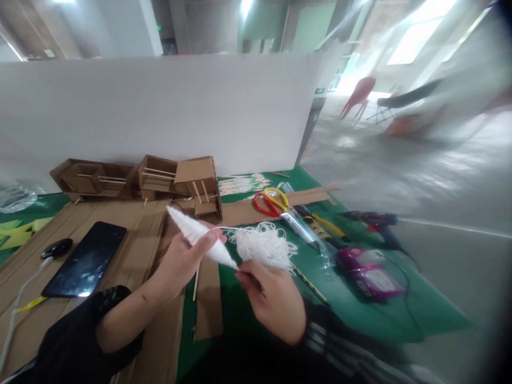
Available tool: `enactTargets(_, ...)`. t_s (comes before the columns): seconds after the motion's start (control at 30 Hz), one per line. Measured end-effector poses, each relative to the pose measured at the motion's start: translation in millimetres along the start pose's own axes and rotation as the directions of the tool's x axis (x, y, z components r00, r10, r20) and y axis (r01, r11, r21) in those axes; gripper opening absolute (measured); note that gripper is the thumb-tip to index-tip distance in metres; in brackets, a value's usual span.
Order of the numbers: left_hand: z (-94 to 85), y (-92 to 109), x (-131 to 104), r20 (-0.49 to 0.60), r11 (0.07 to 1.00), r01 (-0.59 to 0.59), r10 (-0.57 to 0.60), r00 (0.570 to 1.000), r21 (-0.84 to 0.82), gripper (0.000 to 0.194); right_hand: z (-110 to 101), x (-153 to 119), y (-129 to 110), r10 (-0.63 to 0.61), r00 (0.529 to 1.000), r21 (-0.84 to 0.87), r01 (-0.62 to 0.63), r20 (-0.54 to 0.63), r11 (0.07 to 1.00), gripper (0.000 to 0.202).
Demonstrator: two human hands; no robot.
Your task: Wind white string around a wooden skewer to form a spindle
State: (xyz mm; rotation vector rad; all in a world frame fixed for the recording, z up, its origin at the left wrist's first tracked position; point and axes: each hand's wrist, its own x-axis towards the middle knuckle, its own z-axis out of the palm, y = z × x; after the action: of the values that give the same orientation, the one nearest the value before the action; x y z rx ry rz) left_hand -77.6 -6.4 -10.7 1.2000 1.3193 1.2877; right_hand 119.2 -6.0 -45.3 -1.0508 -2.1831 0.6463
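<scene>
A spindle-shaped bundle of white yarn (pixel 187 226), thick in the middle and pointed at both ends, is held slanting over the table. My left hand (pixel 182 261) is wrapped round its middle, thumb on top. At the lower right tip, the fingers of my right hand (pixel 276 301) pinch the narrow end, where a thin stick seems to poke out. A strand runs from the bundle near my left fingers to a loose, tangled heap of white yarn (pixel 264 245) just behind my right hand.
Scissors (pixel 296 226), pliers (pixel 328 225), a purple device (pixel 370 274) and a power drill (pixel 374 218) lie to the right. Cardboard boxes with sticks (pixel 196 173) stand along the white partition (pixel 160 106). A phone (pixel 86 258) and black mouse (pixel 56 248) rest on cardboard at left.
</scene>
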Motion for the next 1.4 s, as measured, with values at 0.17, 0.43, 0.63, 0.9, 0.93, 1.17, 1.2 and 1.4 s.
enactTargets(0.17,-4.3,3,-12,0.282,0.997,-0.061,0.07,0.957,-0.039,0.035,-23,-10,1,0.014,0.979,0.084,-0.032,0.202,0.996,0.026)
enactTargets(0.43,11.0,-22,-13,0.306,0.988,0.089,-0.047,0.951,-0.126,0.037,-41,-30,7,0.16,0.97,0.012,-0.165,0.181,0.986,0.013)
enactTargets(0.63,23.1,-27,-20,0.158,0.97,0.171,-0.144,0.977,-0.172,0.035,-25,-43,5,0.055,0.997,-0.093,-0.06,-0.059,0.994,0.008)
enactTargets(0.9,23.1,-28,-21,0.237,0.951,0.2,-0.143,0.961,-0.237,0.04,-14,-47,8,-0.019,0.979,-0.082,0.002,-0.204,0.997,0.015)
enactTargets(0.93,22.2,-31,-21,0.256,0.947,0.196,-0.129,0.958,-0.255,0.042,-15,-48,10,-0.019,0.978,-0.083,0.001,-0.209,0.997,0.015)
enactTargets(1.17,10.9,-30,-19,0.432,0.953,0.185,-0.066,0.899,-0.239,0.049,-20,-48,17,0.017,0.978,-0.025,-0.023,-0.21,0.999,0.014)
enactTargets(1.2,9.6,-28,-19,0.45,0.954,0.196,-0.075,0.89,-0.228,0.05,-21,-48,18,0.013,0.975,-0.027,-0.02,-0.223,0.999,0.014)
enactTargets(1.4,8.0,-22,-20,0.495,0.981,0.136,-0.052,0.867,-0.136,0.043,-28,-50,23,0.034,0.983,-0.002,-0.035,-0.182,0.999,0.01)
